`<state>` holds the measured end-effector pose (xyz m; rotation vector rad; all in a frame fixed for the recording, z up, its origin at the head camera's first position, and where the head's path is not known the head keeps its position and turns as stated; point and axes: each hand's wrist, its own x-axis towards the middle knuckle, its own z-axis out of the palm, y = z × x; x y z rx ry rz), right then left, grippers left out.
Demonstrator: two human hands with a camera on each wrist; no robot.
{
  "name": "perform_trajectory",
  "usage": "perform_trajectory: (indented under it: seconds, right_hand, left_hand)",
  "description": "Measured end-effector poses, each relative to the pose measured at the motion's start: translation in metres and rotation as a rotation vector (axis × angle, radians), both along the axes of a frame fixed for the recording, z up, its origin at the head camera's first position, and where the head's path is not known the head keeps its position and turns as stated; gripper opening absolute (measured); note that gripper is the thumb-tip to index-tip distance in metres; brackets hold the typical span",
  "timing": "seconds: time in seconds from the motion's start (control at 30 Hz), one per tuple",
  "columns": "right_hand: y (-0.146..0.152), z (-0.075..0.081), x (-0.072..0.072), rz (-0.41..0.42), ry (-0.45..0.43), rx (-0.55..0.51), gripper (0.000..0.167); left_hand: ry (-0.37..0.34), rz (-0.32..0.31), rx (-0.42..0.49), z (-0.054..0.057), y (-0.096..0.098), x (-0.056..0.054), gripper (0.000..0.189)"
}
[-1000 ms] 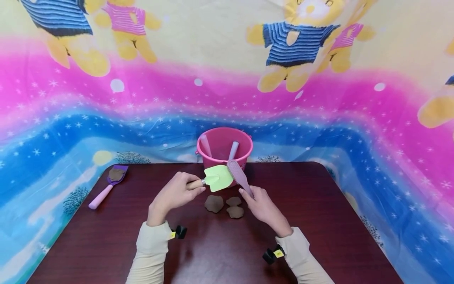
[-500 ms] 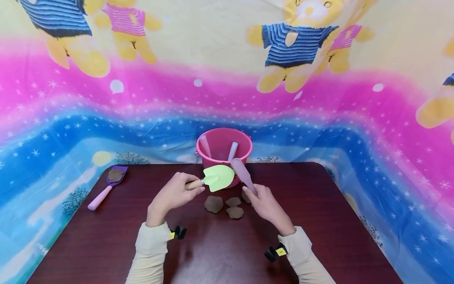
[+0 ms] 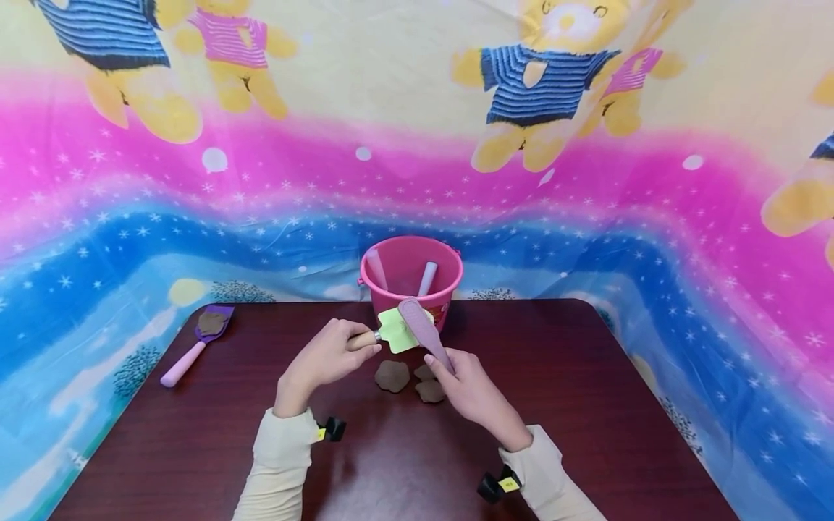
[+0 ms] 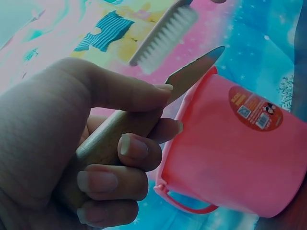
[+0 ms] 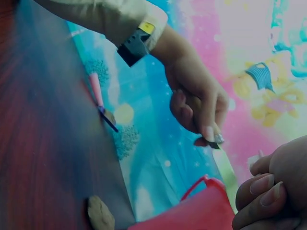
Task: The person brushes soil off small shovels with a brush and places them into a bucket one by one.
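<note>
My left hand (image 3: 326, 358) grips the wooden handle of a small garden trowel, its light green blade (image 3: 392, 333) held above the table. In my right hand (image 3: 478, 391) is a mauve brush (image 3: 420, 324), which crosses over the blade in the head view. White bristles (image 4: 168, 38) face the blade in the left wrist view, where a gap shows between the two. Under the hands lie flat brown lumps: a larger one (image 3: 392, 376), a smaller one (image 3: 430, 391) and another (image 3: 424, 372) partly covered by the right hand.
A pink bucket (image 3: 383, 299) stands behind the trowel, with a pinkish handle (image 3: 376, 269) and a pale handle (image 3: 427, 278) inside. At the table's far left lies a purple shovel (image 3: 227, 311) bearing a brown lump (image 3: 211, 323). A printed cloth (image 3: 313, 181) surrounds the table.
The brush first shifts slightly right, then swings left across the trowel blade. My left hand and the trowel stay nearly still. A lump seen beside the right hand is now hidden.
</note>
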<state>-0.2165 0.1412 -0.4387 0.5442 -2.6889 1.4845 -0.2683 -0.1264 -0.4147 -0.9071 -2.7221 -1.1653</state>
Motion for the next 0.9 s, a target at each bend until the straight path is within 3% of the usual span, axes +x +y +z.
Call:
perform_trajectory:
  seconds: [0.23,0.57,0.73,0.9]
  right_hand:
    - [-0.010,-0.004,0.002,0.021,0.069,0.008,0.033]
    - [-0.015,-0.006,0.006,0.051,0.002,-0.005,0.033]
    - [-0.015,-0.008,0.005,0.063,-0.006,0.029,0.040]
    - [-0.012,-0.009,0.003,0.054,0.000,0.034,0.034]
  left_hand:
    - [-0.005,-0.010,-0.014,-0.004,0.009,-0.002,0.034]
    - [-0.012,-0.059,-0.007,-0.007,0.017,-0.002,0.029]
    - [-0.012,-0.051,-0.002,-0.008,0.017,-0.002,0.025]
    - [0.004,-0.033,-0.006,-0.006,0.016,-0.001,0.032]
